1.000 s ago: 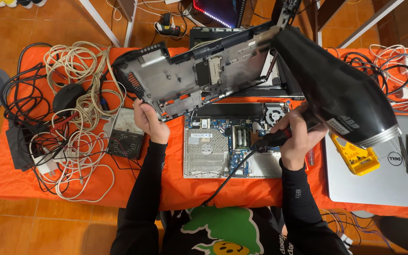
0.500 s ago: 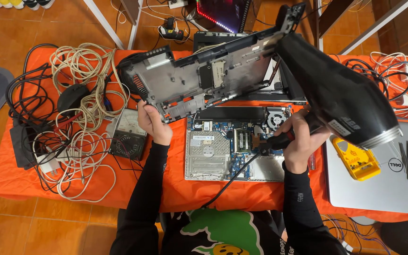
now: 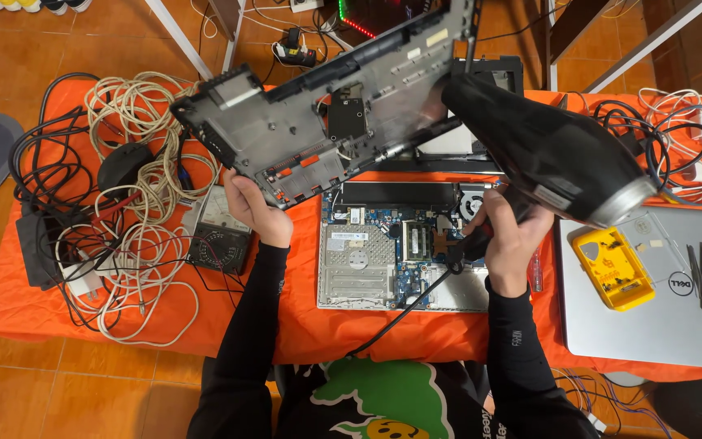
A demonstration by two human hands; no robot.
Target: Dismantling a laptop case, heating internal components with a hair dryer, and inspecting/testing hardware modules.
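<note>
My left hand (image 3: 258,213) grips the near edge of a grey laptop bottom cover (image 3: 327,122) and holds it tilted up above the table. My right hand (image 3: 507,236) is closed on the handle of a black hair dryer (image 3: 550,154); its barrel lies across the upper right, its wide round end facing right. The dryer's black cord (image 3: 404,313) runs down toward my body. Below both lies an opened laptop (image 3: 404,248) with its circuit board, fan and silver drive exposed.
An orange cloth (image 3: 302,325) covers the table. Tangled white and black cables (image 3: 123,236) and a multimeter (image 3: 219,228) lie at left. At right are a closed silver laptop (image 3: 660,317), a yellow parts box (image 3: 611,267) and more cables (image 3: 684,138).
My left hand has lifted the bottom cover higher and farther from the open laptop. The hair dryer stays in my right hand, swung slightly.
</note>
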